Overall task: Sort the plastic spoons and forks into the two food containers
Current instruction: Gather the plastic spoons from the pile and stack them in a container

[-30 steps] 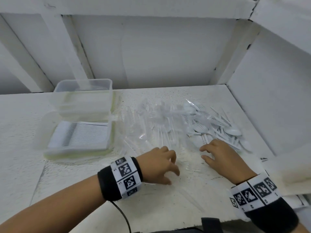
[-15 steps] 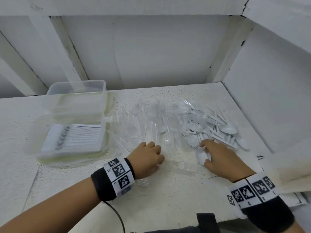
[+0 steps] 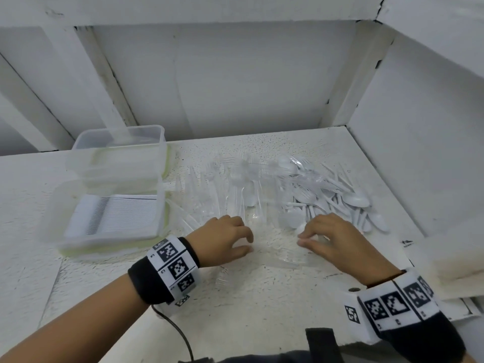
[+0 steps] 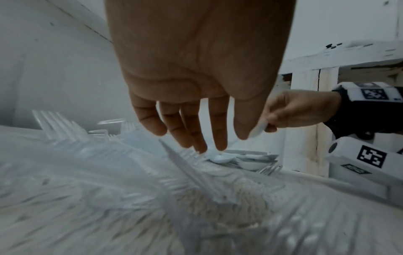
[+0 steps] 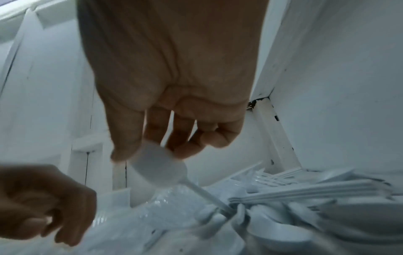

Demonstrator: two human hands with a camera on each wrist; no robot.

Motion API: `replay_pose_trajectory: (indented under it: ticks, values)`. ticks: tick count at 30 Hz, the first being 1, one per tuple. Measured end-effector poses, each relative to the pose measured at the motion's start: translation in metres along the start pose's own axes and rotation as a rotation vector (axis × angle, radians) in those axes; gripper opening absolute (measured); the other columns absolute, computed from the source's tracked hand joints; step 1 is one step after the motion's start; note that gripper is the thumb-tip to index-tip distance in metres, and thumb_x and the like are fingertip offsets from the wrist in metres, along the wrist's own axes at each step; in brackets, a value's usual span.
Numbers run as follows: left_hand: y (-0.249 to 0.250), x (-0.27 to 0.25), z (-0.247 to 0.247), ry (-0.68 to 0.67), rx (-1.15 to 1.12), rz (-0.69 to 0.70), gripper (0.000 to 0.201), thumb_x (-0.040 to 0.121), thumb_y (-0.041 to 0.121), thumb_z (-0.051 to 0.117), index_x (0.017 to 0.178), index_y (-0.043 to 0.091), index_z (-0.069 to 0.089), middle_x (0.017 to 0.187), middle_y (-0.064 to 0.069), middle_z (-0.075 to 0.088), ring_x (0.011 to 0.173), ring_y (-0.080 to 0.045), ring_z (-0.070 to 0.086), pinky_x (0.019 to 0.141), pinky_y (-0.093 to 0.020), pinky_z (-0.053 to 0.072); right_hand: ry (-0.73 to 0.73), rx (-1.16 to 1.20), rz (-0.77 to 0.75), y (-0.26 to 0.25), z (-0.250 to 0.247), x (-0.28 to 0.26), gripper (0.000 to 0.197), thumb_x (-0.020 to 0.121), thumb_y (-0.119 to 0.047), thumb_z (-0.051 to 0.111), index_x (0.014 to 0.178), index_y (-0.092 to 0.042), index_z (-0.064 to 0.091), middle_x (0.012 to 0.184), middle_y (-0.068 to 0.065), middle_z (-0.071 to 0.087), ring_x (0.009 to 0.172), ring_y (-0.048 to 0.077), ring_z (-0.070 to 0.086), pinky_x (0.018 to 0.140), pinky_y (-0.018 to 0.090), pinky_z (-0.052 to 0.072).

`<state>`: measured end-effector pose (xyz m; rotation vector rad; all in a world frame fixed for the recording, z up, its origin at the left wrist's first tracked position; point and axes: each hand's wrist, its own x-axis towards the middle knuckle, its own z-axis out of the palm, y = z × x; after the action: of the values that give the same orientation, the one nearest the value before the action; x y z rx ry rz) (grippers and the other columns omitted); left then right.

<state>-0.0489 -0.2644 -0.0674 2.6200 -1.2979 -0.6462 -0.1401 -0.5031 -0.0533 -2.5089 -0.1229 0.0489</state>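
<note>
Two clear food containers stand at the left, the far container and the near container, which has a printed sheet showing through it. Clear plastic forks lie spread across the middle of the shelf. A pile of white spoons and forks lies at the right. My right hand pinches a white spoon by its bowl at the pile's near edge. My left hand hovers with loose fingers over the clear forks, fingertips close to them.
White walls close in the shelf at the back and right. Papers lie at the right front. A crumpled clear wrapper sits on the pile. A cable hangs from my left wristband.
My right hand reached to the pile's near edge and took hold of a white spoon. My left hand moved forward to the clear forks.
</note>
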Motion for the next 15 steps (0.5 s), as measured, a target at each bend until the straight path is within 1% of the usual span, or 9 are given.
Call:
replay_pose_trajectory:
  ticks: [1, 2, 5, 7, 9, 10, 11, 13, 15]
  values:
    - [0.002, 0.002, -0.001, 0.035, -0.026, 0.017, 0.034, 0.095, 0.045, 0.042, 0.12, 0.026, 0.056, 0.122, 0.003, 0.052, 0.108, -0.016, 0.049, 0.092, -0.03, 0.04, 0.102, 0.088, -0.046, -0.004, -0.002, 0.001, 0.023, 0.08, -0.047, 0.059, 0.079, -0.025, 0.065, 0.085, -0.013, 0.061, 0.088, 0.003, 0.052, 0.079, 0.009, 0.035]
    - [0.004, 0.005, -0.002, 0.07, -0.042, 0.041, 0.033, 0.096, 0.042, 0.042, 0.118, 0.024, 0.058, 0.12, 0.002, 0.053, 0.106, -0.017, 0.05, 0.09, -0.031, 0.041, 0.208, 0.157, -0.081, -0.007, -0.004, 0.002, 0.027, 0.081, -0.048, 0.054, 0.078, -0.022, 0.062, 0.085, -0.011, 0.06, 0.087, 0.003, 0.052, 0.076, 0.007, 0.035]
    - [0.02, 0.02, -0.006, 0.146, -0.022, 0.153, 0.031, 0.096, 0.035, 0.046, 0.118, 0.018, 0.06, 0.118, -0.005, 0.055, 0.104, -0.023, 0.051, 0.089, -0.034, 0.042, 0.498, 0.289, -0.116, -0.012, -0.013, 0.009, 0.031, 0.089, -0.044, 0.047, 0.085, -0.015, 0.056, 0.09, -0.001, 0.059, 0.085, 0.004, 0.052, 0.075, 0.007, 0.038]
    - [0.035, 0.036, -0.009, 0.171, 0.017, 0.224, 0.033, 0.095, 0.03, 0.049, 0.123, 0.015, 0.059, 0.118, -0.01, 0.053, 0.105, -0.027, 0.049, 0.087, -0.035, 0.038, 0.628, 0.336, -0.089, -0.012, -0.021, 0.012, 0.029, 0.091, -0.041, 0.044, 0.09, -0.014, 0.055, 0.092, 0.001, 0.059, 0.086, 0.01, 0.054, 0.076, 0.009, 0.04]
    - [0.052, 0.054, -0.011, 0.174, 0.067, 0.296, 0.036, 0.094, 0.026, 0.052, 0.127, 0.013, 0.057, 0.116, -0.014, 0.052, 0.104, -0.029, 0.048, 0.084, -0.035, 0.036, 0.697, 0.345, -0.069, -0.013, -0.031, 0.015, 0.024, 0.092, -0.04, 0.043, 0.089, -0.019, 0.054, 0.09, 0.0, 0.058, 0.087, 0.014, 0.054, 0.076, 0.012, 0.04]
    - [0.06, 0.062, -0.011, 0.16, 0.111, 0.328, 0.038, 0.093, 0.026, 0.054, 0.128, 0.013, 0.055, 0.115, -0.015, 0.052, 0.103, -0.029, 0.047, 0.083, -0.035, 0.036, 0.716, 0.325, -0.068, -0.014, -0.035, 0.017, 0.021, 0.092, -0.04, 0.043, 0.087, -0.022, 0.053, 0.089, -0.004, 0.057, 0.086, 0.013, 0.053, 0.075, 0.012, 0.039]
    - [0.067, 0.07, -0.01, 0.136, 0.169, 0.347, 0.04, 0.092, 0.028, 0.054, 0.13, 0.014, 0.054, 0.115, -0.014, 0.05, 0.104, -0.028, 0.046, 0.084, -0.034, 0.037, 0.737, 0.281, -0.073, -0.015, -0.039, 0.018, 0.02, 0.092, -0.04, 0.043, 0.086, -0.023, 0.052, 0.087, -0.008, 0.056, 0.084, 0.009, 0.05, 0.073, 0.01, 0.036]
    - [0.078, 0.083, -0.005, 0.061, 0.306, 0.34, 0.042, 0.092, 0.033, 0.053, 0.129, 0.015, 0.054, 0.119, -0.012, 0.047, 0.109, -0.027, 0.044, 0.088, -0.035, 0.037, 0.768, 0.182, -0.085, -0.015, -0.045, 0.019, 0.028, 0.092, -0.043, 0.044, 0.087, -0.017, 0.053, 0.085, -0.017, 0.051, 0.083, 0.001, 0.043, 0.073, 0.01, 0.034]
    - [0.086, 0.09, -0.002, 0.014, 0.401, 0.313, 0.037, 0.093, 0.035, 0.05, 0.122, 0.013, 0.059, 0.122, -0.011, 0.045, 0.111, -0.028, 0.043, 0.09, -0.036, 0.037, 0.767, 0.19, -0.089, -0.015, -0.049, 0.018, 0.032, 0.091, -0.051, 0.043, 0.089, -0.021, 0.053, 0.084, -0.021, 0.053, 0.084, -0.001, 0.046, 0.074, 0.009, 0.036]
